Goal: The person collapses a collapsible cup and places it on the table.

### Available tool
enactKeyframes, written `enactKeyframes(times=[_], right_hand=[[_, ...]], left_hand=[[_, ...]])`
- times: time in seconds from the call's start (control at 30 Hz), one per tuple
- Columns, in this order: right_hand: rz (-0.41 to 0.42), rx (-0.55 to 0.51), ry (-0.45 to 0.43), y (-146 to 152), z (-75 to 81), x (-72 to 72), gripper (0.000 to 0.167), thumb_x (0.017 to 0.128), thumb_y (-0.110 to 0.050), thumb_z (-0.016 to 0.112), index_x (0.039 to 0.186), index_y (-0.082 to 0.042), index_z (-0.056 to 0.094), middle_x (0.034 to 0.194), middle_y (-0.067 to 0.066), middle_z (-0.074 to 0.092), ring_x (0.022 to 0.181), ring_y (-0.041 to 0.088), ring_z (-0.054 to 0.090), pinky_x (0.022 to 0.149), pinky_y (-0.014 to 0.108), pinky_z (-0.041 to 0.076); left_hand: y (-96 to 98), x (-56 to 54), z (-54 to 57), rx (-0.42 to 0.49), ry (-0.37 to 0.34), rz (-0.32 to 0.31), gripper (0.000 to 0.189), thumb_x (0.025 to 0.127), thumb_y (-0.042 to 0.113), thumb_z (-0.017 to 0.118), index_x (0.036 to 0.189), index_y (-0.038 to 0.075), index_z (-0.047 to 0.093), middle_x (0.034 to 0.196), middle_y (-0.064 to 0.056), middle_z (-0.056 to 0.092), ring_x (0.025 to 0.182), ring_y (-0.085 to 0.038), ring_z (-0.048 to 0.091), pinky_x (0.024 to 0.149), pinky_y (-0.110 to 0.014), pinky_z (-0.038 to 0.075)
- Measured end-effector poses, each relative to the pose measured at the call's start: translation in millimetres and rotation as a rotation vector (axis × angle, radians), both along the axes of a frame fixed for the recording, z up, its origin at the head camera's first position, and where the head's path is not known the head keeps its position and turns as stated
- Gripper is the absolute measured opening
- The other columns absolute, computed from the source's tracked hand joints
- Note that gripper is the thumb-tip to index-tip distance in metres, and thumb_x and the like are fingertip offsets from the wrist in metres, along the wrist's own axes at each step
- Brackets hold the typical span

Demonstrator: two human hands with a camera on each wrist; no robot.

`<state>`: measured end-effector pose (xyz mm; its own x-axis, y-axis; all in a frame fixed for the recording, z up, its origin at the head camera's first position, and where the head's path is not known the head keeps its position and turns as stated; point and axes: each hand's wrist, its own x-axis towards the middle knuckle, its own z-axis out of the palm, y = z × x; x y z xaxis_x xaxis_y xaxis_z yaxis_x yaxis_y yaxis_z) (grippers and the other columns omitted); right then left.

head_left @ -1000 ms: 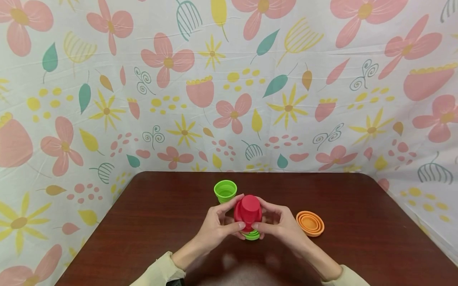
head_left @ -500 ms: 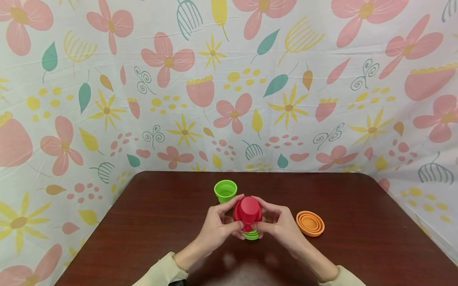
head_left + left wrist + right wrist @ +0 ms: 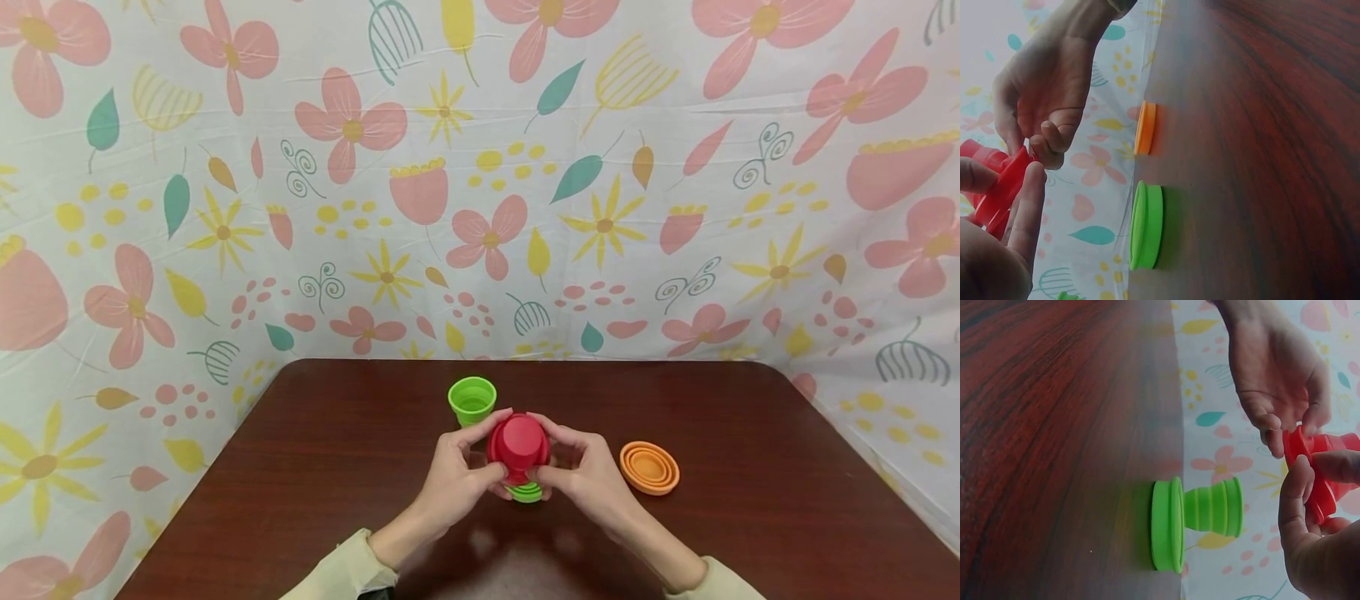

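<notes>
Both hands hold a red collapsible cup above the table, its narrow base turned upward. In the head view my left hand pinches the cup's left side, with the thumb at the near edge. Opposite it, my right hand grips the right side the same way. The right wrist view shows the cup's wide red rim between the fingers. Below the hands lies a collapsed green cup, partly hidden by them in the head view; it sits flat on the table in the left wrist view.
Behind the left hand stands an extended green collapsible cup, its lower part hidden. A collapsed orange cup lies to the right of the right hand. The dark wooden table ends at a flowered cloth.
The red cup has tilted slightly, so its base faces the head camera more and appears a little lower. Both hands keep their hold; the cups on the table stay put.
</notes>
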<state>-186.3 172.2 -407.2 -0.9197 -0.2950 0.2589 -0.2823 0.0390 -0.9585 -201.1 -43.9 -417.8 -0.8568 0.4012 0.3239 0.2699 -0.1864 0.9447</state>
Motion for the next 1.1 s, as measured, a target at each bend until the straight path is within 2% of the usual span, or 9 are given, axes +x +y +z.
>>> enactKeyframes(times=[0.17, 0.3, 0.4, 0.5, 0.6, 0.67, 0.87, 1.1], right_hand=[[0.016, -0.020, 0.007, 1, -0.5, -1.4, 0.063, 0.088, 0.004, 0.076, 0.148, -0.003, 0.060, 0.126, 0.022, 0.069, 0.081, 0.025, 0.068, 0.059, 0.037, 0.062], [0.061, -0.045, -0.009, 5, -2.0, -5.1, 0.066, 0.088, 0.003, 0.078, 0.150, -0.002, 0.057, 0.129, 0.018, 0.069, 0.081, 0.024, 0.068, 0.060, 0.036, 0.062], [0.099, -0.041, -0.017, 9, -3.4, -6.9, 0.067, 0.089, 0.002, 0.079, 0.152, -0.003, 0.055, 0.125, 0.015, 0.071, 0.081, 0.023, 0.069, 0.062, 0.037, 0.063], [0.122, -0.031, -0.020, 12, -4.0, -6.8, 0.069, 0.090, 0.001, 0.079, 0.153, -0.004, 0.054, 0.121, 0.016, 0.072, 0.081, 0.022, 0.069, 0.063, 0.037, 0.063], [0.140, -0.025, -0.023, 13, -3.8, -6.0, 0.069, 0.090, 0.001, 0.079, 0.154, -0.002, 0.053, 0.118, 0.017, 0.073, 0.081, 0.022, 0.070, 0.064, 0.037, 0.064], [0.152, -0.024, -0.025, 14, -3.9, -6.1, 0.069, 0.090, 0.001, 0.079, 0.154, -0.002, 0.052, 0.118, 0.018, 0.072, 0.083, 0.023, 0.070, 0.065, 0.037, 0.064], [0.187, -0.034, -0.029, 16, -4.6, -7.1, 0.069, 0.091, 0.002, 0.077, 0.155, 0.000, 0.050, 0.120, 0.018, 0.072, 0.085, 0.027, 0.071, 0.066, 0.037, 0.064], [0.194, -0.036, -0.044, 16, -5.2, -7.6, 0.069, 0.092, 0.001, 0.077, 0.155, 0.001, 0.049, 0.126, 0.017, 0.070, 0.086, 0.031, 0.071, 0.067, 0.039, 0.064]], left_hand=[[-1.1, -1.0, -0.3, 0.008, 0.002, -0.026, 0.068, 0.089, -0.016, 0.060, 0.152, 0.009, 0.057, 0.140, -0.018, 0.063, 0.088, -0.037, 0.074, 0.066, -0.046, 0.066], [-6.5, -4.0, -0.7, 0.016, 0.018, -0.107, 0.068, 0.092, -0.015, 0.064, 0.155, 0.008, 0.054, 0.147, -0.018, 0.059, 0.097, -0.029, 0.072, 0.069, -0.047, 0.066], [-10.1, -6.7, -1.6, 0.017, 0.033, -0.163, 0.068, 0.093, -0.013, 0.067, 0.156, 0.006, 0.051, 0.147, -0.021, 0.058, 0.094, -0.025, 0.074, 0.071, -0.048, 0.066], [-12.6, -8.9, -2.9, 0.016, 0.047, -0.199, 0.068, 0.094, -0.013, 0.068, 0.157, 0.004, 0.050, 0.146, -0.023, 0.057, 0.090, -0.038, 0.074, 0.072, -0.049, 0.065], [-14.7, -10.4, -4.2, 0.002, 0.049, -0.223, 0.069, 0.094, -0.013, 0.068, 0.157, 0.004, 0.048, 0.144, -0.023, 0.058, 0.086, -0.057, 0.068, 0.073, -0.050, 0.065], [-16.1, -10.9, -4.3, -0.006, 0.039, -0.235, 0.069, 0.094, -0.012, 0.069, 0.158, 0.005, 0.048, 0.144, -0.021, 0.059, 0.087, -0.065, 0.064, 0.075, -0.050, 0.065], [-19.3, -12.5, -4.5, -0.005, 0.018, -0.262, 0.071, 0.094, -0.011, 0.070, 0.159, 0.007, 0.047, 0.145, -0.018, 0.059, 0.090, -0.070, 0.060, 0.077, -0.050, 0.065], [-20.1, -13.1, -5.8, 0.019, -0.009, -0.266, 0.071, 0.094, -0.009, 0.072, 0.158, 0.007, 0.048, 0.142, -0.018, 0.061, 0.091, -0.070, 0.061, 0.076, -0.051, 0.065]])
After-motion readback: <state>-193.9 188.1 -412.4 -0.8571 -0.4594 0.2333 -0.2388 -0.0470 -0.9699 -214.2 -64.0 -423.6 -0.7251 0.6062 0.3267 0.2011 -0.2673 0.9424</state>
